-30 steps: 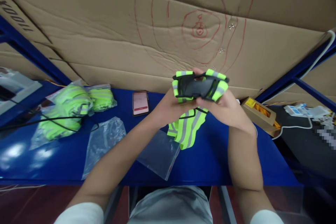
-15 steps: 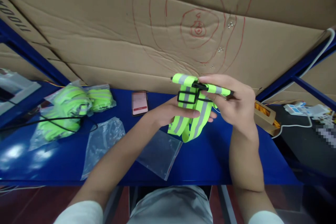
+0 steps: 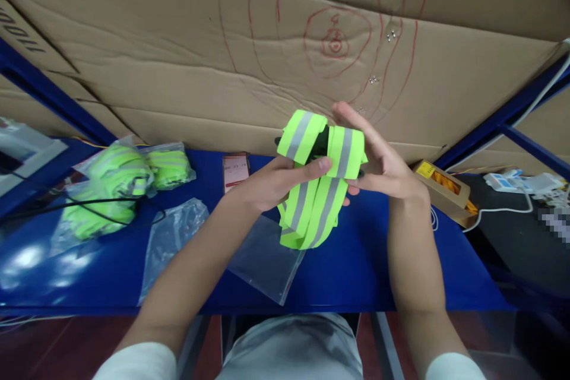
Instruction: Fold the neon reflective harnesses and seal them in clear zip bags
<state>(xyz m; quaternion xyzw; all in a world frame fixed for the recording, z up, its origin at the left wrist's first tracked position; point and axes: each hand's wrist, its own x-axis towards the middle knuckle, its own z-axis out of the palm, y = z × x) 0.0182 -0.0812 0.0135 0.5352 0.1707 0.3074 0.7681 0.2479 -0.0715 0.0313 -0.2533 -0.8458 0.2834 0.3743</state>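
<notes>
Both of my hands hold a neon-yellow reflective strap (image 3: pixel 318 181) with grey stripes above the blue table (image 3: pixel 365 267). My left hand (image 3: pixel 276 181) grips the folded bundle from the left, thumb pressed over its top. On the right side my right hand (image 3: pixel 378 160) supports it, fingers stretched along the back of the fold. A black buckle shows between the two upper folds. The strap's loose loops hang down toward a clear zip bag (image 3: pixel 267 258) lying flat on the table.
Bagged neon straps (image 3: pixel 122 175) lie at the left with a black cable across them, and an empty clear bag (image 3: pixel 173 243) beside them. A phone (image 3: pixel 234 169) rests by the cardboard wall (image 3: pixel 222 59). A small open carton (image 3: pixel 445 187) and white cables sit at right.
The strap has been folded up from a loose hanging shape into a tighter bundle. My left thumb now presses on top, and my right hand has shifted behind the fold.
</notes>
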